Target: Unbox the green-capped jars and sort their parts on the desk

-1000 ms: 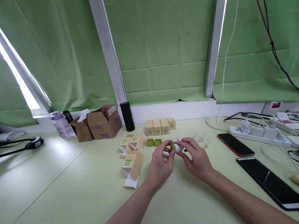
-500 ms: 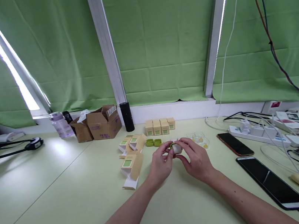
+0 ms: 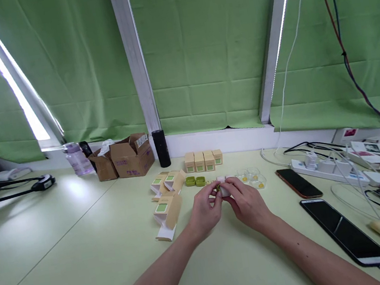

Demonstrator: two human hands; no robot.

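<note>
Between my two hands is a small white and green piece (image 3: 224,191), mostly covered by fingers; its exact kind is hidden. My left hand (image 3: 205,209) pinches its green side, and my right hand (image 3: 249,202) closes on its white side. Behind the hands lie two small green square containers (image 3: 195,181). To their left, several open tan cartons (image 3: 167,210) with green labels rest on their sides. Just right of the hands are clear plastic domed pieces (image 3: 254,176) with yellow inside. Small closed tan boxes (image 3: 204,161) stand in a row farther back.
A black cylinder (image 3: 161,148), open cardboard boxes (image 3: 131,156) and a purple bottle (image 3: 78,159) line the back left. On the right lie phones (image 3: 348,232), a white power strip (image 3: 328,173) and tangled cables. A black headset-like device (image 3: 42,183) is far left.
The white and green piece has turned in my fingers and its white face is now more covered. Both hands have shifted only slightly.
</note>
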